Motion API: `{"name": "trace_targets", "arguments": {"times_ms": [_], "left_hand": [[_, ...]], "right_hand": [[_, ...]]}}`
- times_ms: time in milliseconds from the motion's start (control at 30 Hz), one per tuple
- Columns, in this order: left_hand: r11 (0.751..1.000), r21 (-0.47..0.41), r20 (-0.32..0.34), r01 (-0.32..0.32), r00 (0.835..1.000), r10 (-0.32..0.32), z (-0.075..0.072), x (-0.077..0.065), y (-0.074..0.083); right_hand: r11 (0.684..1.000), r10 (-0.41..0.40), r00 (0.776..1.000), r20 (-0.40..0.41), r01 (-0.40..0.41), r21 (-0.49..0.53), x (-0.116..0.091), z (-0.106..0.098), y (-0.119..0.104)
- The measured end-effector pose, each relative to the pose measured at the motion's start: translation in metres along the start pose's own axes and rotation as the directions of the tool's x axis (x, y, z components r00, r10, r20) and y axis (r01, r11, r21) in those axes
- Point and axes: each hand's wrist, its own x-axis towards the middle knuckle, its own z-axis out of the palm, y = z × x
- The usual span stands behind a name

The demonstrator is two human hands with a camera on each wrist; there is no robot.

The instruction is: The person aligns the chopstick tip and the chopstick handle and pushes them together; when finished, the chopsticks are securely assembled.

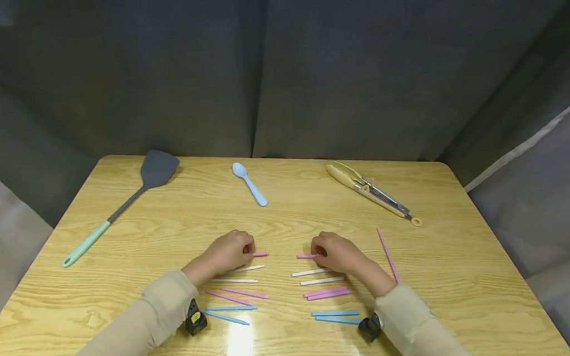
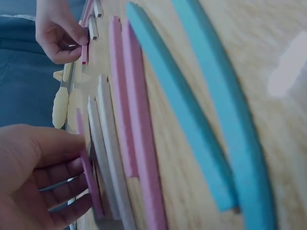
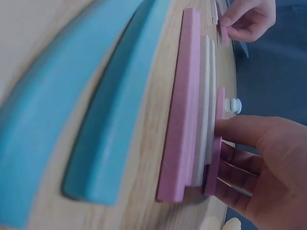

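Note:
My left hand (image 1: 226, 253) pinches a thin pink stick (image 2: 88, 177) between thumb and fingers, low over the table; its tip (image 1: 262, 254) sticks out toward the middle. Opposite, my right hand (image 1: 340, 253) pinches another pink stick (image 3: 213, 167), its end (image 1: 304, 256) pointing inward. Below the left hand lie two white sticks (image 1: 243, 281), two pink sticks (image 1: 245, 292) and two blue sticks (image 1: 232, 308). The right hand has a similar group: white sticks (image 1: 321, 280), pink sticks (image 1: 328, 294) set side by side, and blue sticks (image 1: 336, 313).
One more pink stick (image 1: 388, 255) lies apart, right of the right hand. Along the back of the wooden table (image 1: 287, 200) are a dark spatula (image 1: 159, 167) with a mint handle, a pale blue spoon (image 1: 250, 184) and yellow tongs (image 1: 371, 193). Dark curtains (image 1: 256, 63) hang behind.

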Motion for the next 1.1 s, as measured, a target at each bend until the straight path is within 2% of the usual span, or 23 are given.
{"name": "trace_targets", "arguments": {"times_ms": [167,267,400,500,600,767,967,1033,1100], "left_hand": [[0.993,-0.098,-0.008,0.065,0.998,-0.067,-0.005,0.0,0.002],[0.989,-0.124,-0.025,0.086,0.996,-0.089,-0.009,-0.001,0.004],[0.988,-0.136,-0.07,0.069,0.994,-0.08,-0.016,-0.002,0.005],[0.988,-0.151,-0.133,0.043,0.989,-0.063,-0.02,-0.003,0.007],[0.983,-0.186,-0.227,-0.001,0.973,-0.042,-0.024,-0.003,0.007],[0.967,-0.249,-0.355,-0.059,0.934,-0.035,-0.029,-0.004,0.008],[0.955,-0.268,-0.455,-0.125,0.891,-0.011,-0.036,-0.007,0.014],[0.953,-0.272,-0.472,-0.136,0.881,-0.009,-0.038,-0.008,0.017],[0.949,-0.281,-0.476,-0.14,0.879,-0.012,-0.04,-0.008,0.02]], "right_hand": [[0.999,0.026,0.999,-0.026,-0.025,0.042,-0.001,-0.003,0.001],[0.995,0.062,0.997,-0.04,-0.059,0.076,-0.001,-0.006,0.001],[0.989,0.092,0.993,-0.072,-0.082,0.123,-0.001,-0.013,0.003],[0.974,0.091,0.991,-0.097,-0.069,0.215,-0.002,-0.017,0.004],[0.95,0.081,0.99,-0.119,-0.041,0.31,-0.003,-0.021,0.004],[0.905,0.107,0.985,-0.136,-0.04,0.423,-0.003,-0.027,0.001],[0.853,0.133,0.979,-0.155,-0.034,0.521,-0.005,-0.033,-0.006],[0.847,0.133,0.978,-0.162,-0.027,0.531,-0.006,-0.036,-0.008],[0.845,0.13,0.977,-0.169,-0.02,0.534,-0.007,-0.039,-0.011]]}}
